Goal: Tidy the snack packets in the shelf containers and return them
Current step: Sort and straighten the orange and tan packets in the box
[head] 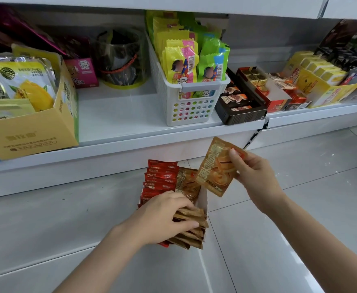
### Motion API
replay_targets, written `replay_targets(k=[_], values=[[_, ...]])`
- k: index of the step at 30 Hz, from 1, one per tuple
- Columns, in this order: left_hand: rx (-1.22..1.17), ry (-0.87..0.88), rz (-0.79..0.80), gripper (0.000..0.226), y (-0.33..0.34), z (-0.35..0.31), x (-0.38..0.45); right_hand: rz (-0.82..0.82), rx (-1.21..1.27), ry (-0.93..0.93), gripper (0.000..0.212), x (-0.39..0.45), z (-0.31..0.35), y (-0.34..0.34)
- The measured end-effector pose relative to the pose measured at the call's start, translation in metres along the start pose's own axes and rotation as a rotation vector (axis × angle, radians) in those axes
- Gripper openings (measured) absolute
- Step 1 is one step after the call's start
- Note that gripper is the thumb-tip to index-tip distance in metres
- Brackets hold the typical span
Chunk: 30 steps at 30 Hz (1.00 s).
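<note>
Now sorting | right hand pinches brown packet just above box | left hand grips brown stack in box | next: I think, slot packet into brown row

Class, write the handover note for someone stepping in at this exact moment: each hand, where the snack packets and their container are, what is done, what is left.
Right hand: holds one brown snack packet in a pinch grip, lifted above the container.
Left hand: fingers curled over the brown packets at the container's near end.
White container: off the shelf, down by the floor, red packets in its left row, brown in its right.
Done: red row stands in line.
Left: slot in the held packet, straighten the brown row, return the container to the shelf.
</note>
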<state>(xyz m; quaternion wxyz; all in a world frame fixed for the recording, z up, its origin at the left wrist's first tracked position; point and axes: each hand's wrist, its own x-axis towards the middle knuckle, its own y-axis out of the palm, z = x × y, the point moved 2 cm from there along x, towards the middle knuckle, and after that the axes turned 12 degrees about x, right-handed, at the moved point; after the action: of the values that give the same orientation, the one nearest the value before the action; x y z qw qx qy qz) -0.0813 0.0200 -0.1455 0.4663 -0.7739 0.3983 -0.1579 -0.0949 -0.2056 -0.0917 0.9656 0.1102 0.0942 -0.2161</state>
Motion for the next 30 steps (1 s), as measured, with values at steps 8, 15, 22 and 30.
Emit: replay_targets(k=[8, 15, 22, 30], values=[[-0.026, 0.003, -0.075, 0.049, -0.002, 0.009, -0.013, 0.207, -0.404, -0.189, 0.019, -0.004, -0.044, 0.026], [0.011, 0.014, -0.145, 0.034, 0.000, 0.010, -0.014, 0.351, -0.843, -0.239, 0.025, -0.003, -0.053, 0.019], [-0.037, 0.001, -0.119, 0.032, -0.008, 0.009, -0.002, 0.530, -0.917, -0.223, 0.026, -0.008, -0.046, 0.022], [0.027, 0.017, -0.099, 0.030, -0.006, 0.008, -0.002, 0.262, -1.015, -0.302, 0.027, 0.005, -0.049, 0.017]])
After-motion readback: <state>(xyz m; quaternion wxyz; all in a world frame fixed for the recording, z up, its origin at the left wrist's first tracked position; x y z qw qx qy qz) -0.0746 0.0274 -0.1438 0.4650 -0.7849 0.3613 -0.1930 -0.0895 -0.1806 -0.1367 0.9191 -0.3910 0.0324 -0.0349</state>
